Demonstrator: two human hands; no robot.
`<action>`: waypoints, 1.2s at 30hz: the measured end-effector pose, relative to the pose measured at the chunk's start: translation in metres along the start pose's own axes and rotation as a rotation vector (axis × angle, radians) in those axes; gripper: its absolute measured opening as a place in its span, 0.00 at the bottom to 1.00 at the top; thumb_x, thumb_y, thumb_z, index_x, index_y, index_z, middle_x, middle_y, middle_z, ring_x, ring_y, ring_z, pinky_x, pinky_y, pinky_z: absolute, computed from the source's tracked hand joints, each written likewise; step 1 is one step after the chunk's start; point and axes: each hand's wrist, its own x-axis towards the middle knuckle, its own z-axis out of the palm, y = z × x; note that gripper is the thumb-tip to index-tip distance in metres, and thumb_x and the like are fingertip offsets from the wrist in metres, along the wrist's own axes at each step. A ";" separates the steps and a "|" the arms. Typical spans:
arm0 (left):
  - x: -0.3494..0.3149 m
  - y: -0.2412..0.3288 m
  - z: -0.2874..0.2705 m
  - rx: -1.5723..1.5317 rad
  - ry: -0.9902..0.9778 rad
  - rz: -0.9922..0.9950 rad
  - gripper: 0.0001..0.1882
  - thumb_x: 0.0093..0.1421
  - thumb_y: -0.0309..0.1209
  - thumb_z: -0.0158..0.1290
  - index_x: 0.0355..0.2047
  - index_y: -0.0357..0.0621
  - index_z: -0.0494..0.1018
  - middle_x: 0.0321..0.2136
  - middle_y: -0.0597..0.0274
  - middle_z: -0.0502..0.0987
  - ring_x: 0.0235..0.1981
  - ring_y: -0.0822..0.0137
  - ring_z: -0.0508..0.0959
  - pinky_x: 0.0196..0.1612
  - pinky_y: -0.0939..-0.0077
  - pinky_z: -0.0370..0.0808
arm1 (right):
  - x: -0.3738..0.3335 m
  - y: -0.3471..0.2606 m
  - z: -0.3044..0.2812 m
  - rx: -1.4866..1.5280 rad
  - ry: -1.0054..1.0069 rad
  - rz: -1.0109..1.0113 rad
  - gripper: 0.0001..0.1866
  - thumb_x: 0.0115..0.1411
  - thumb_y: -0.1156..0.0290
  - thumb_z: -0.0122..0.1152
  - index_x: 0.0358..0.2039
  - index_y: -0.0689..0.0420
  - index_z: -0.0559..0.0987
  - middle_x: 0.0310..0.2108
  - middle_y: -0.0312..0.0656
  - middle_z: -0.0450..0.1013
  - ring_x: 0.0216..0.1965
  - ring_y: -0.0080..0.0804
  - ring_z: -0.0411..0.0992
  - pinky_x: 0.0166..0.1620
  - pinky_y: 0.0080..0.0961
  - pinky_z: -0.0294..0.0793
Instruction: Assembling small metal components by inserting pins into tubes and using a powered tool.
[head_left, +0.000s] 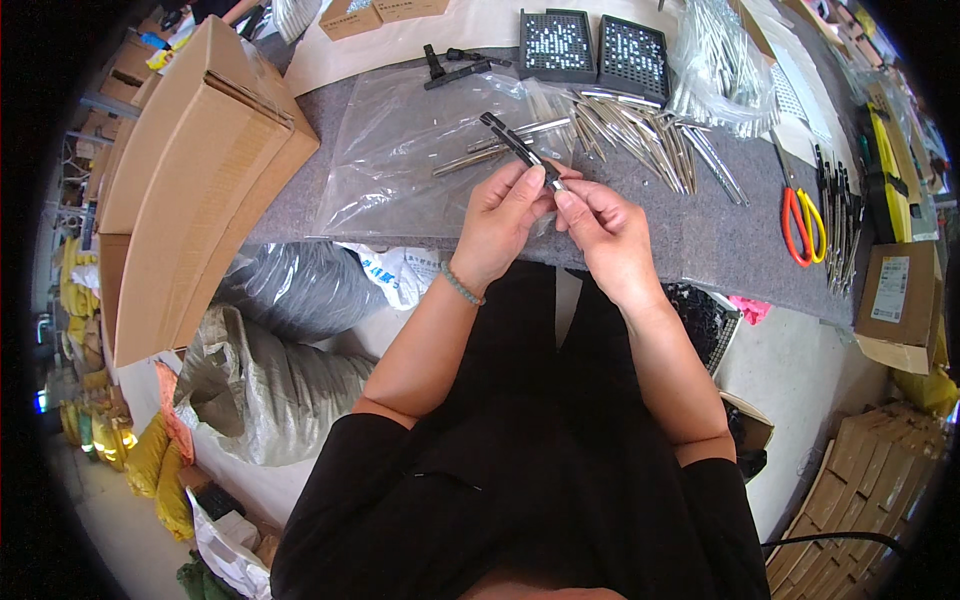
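Over the front edge of the grey work table, my left hand point(502, 218) pinches a slim black-and-silver rod-like part point(508, 138). Its black end points up and away to the left. My right hand point(608, 235) closes thumb and fingers on its silver near end, close to my left fingertips. The exact kind of part cannot be made out. Just beyond my hands, several silver metal rods point(640, 140) lie in a loose heap. Under the part is a clear plastic sheet or bag point(390, 150). Farther back on it rest black pieces point(460, 72), one T-shaped.
Two black perforated trays point(556, 48) with small bits stand at the back. Beside them is a clear bag of silver rods point(722, 70). Scissors with red-and-yellow handles point(800, 225) and dark slim rods point(842, 225) lie right. A large cardboard box point(190, 190) stands left.
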 end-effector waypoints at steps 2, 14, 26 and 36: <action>0.000 0.001 -0.001 -0.062 -0.008 -0.007 0.15 0.67 0.32 0.41 0.44 0.32 0.69 0.41 0.54 0.74 0.39 0.68 0.74 0.42 0.73 0.73 | 0.000 0.000 0.002 0.011 0.042 0.023 0.09 0.60 0.73 0.55 0.38 0.64 0.77 0.26 0.40 0.74 0.27 0.19 0.69 0.33 0.18 0.70; -0.003 0.001 -0.006 -0.070 0.008 0.027 0.14 0.66 0.32 0.41 0.44 0.33 0.69 0.45 0.49 0.73 0.44 0.64 0.74 0.48 0.70 0.72 | 0.016 -0.020 -0.014 0.234 -0.271 0.344 0.13 0.62 0.64 0.52 0.31 0.61 0.78 0.21 0.35 0.72 0.20 0.21 0.68 0.22 0.16 0.65; -0.003 -0.001 0.007 0.023 0.108 0.108 0.15 0.66 0.32 0.43 0.45 0.32 0.71 0.44 0.55 0.75 0.39 0.71 0.75 0.40 0.76 0.74 | 0.000 -0.004 0.012 -0.998 0.357 -0.635 0.10 0.55 0.65 0.58 0.33 0.57 0.77 0.19 0.37 0.70 0.20 0.34 0.72 0.23 0.28 0.70; -0.002 -0.002 0.009 -0.035 0.134 0.131 0.15 0.66 0.30 0.43 0.46 0.32 0.70 0.45 0.53 0.74 0.41 0.69 0.75 0.44 0.74 0.73 | 0.001 -0.005 0.012 -1.087 0.345 -0.628 0.13 0.55 0.63 0.59 0.39 0.55 0.76 0.24 0.38 0.73 0.22 0.38 0.73 0.25 0.32 0.71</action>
